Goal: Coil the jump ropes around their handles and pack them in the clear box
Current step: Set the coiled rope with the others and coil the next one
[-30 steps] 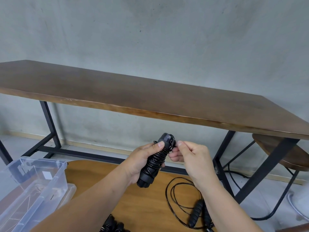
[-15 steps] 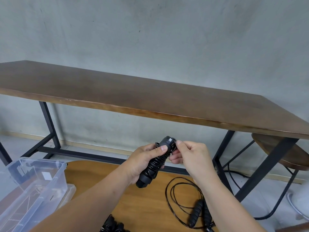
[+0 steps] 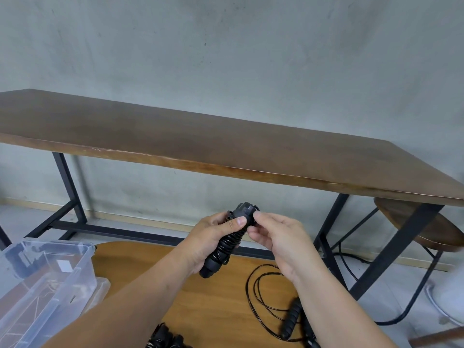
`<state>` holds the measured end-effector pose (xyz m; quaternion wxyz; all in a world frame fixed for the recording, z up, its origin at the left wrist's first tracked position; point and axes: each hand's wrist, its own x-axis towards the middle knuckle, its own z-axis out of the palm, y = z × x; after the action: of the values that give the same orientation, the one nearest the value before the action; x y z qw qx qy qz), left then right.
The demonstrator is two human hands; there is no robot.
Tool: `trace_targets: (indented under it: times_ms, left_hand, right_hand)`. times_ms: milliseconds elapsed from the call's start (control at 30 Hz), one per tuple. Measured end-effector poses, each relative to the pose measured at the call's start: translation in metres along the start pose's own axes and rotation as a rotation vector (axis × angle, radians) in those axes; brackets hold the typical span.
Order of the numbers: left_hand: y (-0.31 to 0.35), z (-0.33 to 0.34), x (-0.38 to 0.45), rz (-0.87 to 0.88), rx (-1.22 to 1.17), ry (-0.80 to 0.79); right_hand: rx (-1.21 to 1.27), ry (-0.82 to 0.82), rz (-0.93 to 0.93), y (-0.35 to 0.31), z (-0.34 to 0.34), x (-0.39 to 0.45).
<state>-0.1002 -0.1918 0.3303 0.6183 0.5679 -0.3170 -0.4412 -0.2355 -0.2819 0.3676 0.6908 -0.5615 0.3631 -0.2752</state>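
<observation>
Head view: the left hand (image 3: 209, 241) grips a black jump-rope handle bundle wound with thin black cord (image 3: 227, 243), fingers curled round its middle, above the low orange-brown wooden table (image 3: 213, 302). The right hand (image 3: 278, 243) pinches the bundle's upper end. A clear plastic box (image 3: 37, 287) sits at the table's left edge.

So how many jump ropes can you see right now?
3, maybe more hidden. One coiled rope is held in the left hand, one loose rope lies uncoiled on the low wooden surface, and one dark bundle, partly cut off, sits at the bottom edge.
</observation>
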Motion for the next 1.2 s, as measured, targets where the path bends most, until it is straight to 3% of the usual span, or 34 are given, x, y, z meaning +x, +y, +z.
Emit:
trace_targets:
  times_ms: [67, 167, 267, 367, 467, 600, 767, 900, 1100, 1200]
  left_hand:
    - [0.0, 0.0, 0.0, 0.014, 0.021, 0.021]
    - [-0.004, 0.005, 0.001, 0.034, 0.061, 0.071]
    - [-0.01, 0.01, 0.002, 0.058, 0.057, 0.138]
    - [-0.013, 0.01, 0.006, 0.045, 0.022, 0.184]
    - [-0.013, 0.009, 0.008, 0.045, 0.053, 0.199]
    - [-0.008, 0.007, 0.006, 0.077, 0.119, 0.185]
    - [0.003, 0.002, -0.002, 0.119, 0.167, 0.112]
    - [0.0, -0.006, -0.007, 0.031, 0.045, 0.038]
    - [-0.015, -0.011, -0.012, -0.038, -0.14, -0.05]
    - [-0.014, -0.007, -0.015, -0.046, -0.123, 0.034]
  right_hand:
    - [-0.04, 0.037, -0.006, -0.002, -0.001, -0.001]
    - [-0.41, 0.144, -0.083, -0.001, -0.002, -0.001]
    - [-0.789, 0.22, -0.293, 0.003, 0.001, -0.005]
    - [-0.913, 0.165, -0.471, 0.006, 0.005, -0.008]
    - [-0.885, 0.117, -0.525, 0.007, 0.004, -0.007]
    - [-0.761, 0.084, -0.442, 0.002, 0.001, -0.006]
    - [-0.347, 0.05, -0.226, -0.005, -0.011, -0.001]
    - [-0.074, -0.071, -0.091, -0.002, -0.029, 0.01]
    - [-0.198, -0.114, -0.094, 0.011, -0.043, 0.016]
    - [-0.308, -0.121, -0.11, 0.02, -0.04, 0.014]
